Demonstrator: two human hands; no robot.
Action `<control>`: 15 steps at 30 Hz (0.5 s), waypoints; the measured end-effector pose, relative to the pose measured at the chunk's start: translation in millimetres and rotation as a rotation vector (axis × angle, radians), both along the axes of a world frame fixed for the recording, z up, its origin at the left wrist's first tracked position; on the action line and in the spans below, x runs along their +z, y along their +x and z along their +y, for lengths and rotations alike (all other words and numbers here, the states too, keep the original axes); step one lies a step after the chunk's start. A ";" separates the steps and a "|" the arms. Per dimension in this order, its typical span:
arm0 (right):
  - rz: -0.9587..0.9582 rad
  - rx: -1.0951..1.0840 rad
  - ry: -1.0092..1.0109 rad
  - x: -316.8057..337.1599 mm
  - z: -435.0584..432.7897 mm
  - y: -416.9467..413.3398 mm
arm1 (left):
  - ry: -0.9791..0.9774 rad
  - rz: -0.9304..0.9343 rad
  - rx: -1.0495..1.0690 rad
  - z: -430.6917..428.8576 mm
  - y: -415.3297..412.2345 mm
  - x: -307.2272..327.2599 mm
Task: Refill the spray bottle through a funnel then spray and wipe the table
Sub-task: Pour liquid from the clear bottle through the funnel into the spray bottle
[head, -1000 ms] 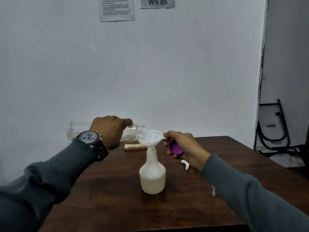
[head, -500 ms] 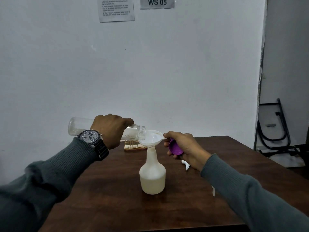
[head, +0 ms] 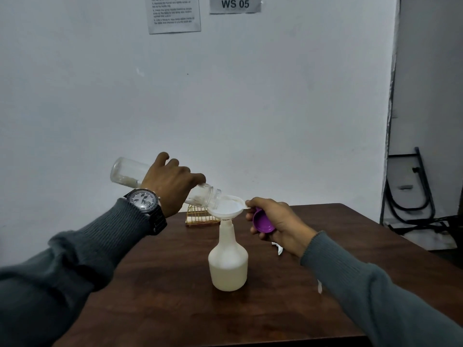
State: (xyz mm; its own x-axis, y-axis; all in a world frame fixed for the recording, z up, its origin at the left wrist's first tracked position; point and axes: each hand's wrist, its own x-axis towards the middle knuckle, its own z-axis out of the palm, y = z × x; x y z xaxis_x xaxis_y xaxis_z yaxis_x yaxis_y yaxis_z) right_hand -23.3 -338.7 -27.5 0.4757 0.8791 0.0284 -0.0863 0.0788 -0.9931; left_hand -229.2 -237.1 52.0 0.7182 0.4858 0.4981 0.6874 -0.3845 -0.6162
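A white spray bottle (head: 228, 266) without its head stands upright in the middle of the dark wooden table (head: 160, 291). A white funnel (head: 226, 207) sits in its neck. My left hand (head: 170, 186) grips a clear glass jar (head: 125, 172), tilted mouth-down over the funnel's rim, with a little whitish liquid left inside. My right hand (head: 275, 221) pinches the funnel's tab with thumb and forefinger and holds a purple cap (head: 261, 221) in its curled fingers. A white part, perhaps the sprayer head (head: 278, 247), lies mostly hidden behind my right wrist.
A small gold wire rack (head: 198, 217) stands at the table's far edge by the wall. A folded black metal frame (head: 411, 191) leans in the corner on the right. Notices hang on the white wall above.
My left hand has raised the jar's base, so the jar tilts more steeply into the funnel. My right hand stays on the funnel.
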 end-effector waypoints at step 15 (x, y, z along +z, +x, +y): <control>0.005 0.013 0.003 3.1 2.8 -3.2 | 0.305 0.163 -0.227 4.5 16.5 -0.5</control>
State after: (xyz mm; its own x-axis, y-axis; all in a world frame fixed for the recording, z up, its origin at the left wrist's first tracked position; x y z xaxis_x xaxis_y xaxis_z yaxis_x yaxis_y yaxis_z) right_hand -26.5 -335.9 -24.4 0.4646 0.8850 0.0290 -0.0924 0.0811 -0.9924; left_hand -212.7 -232.6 51.5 0.8718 0.1536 0.4651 0.4896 -0.2985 -0.8193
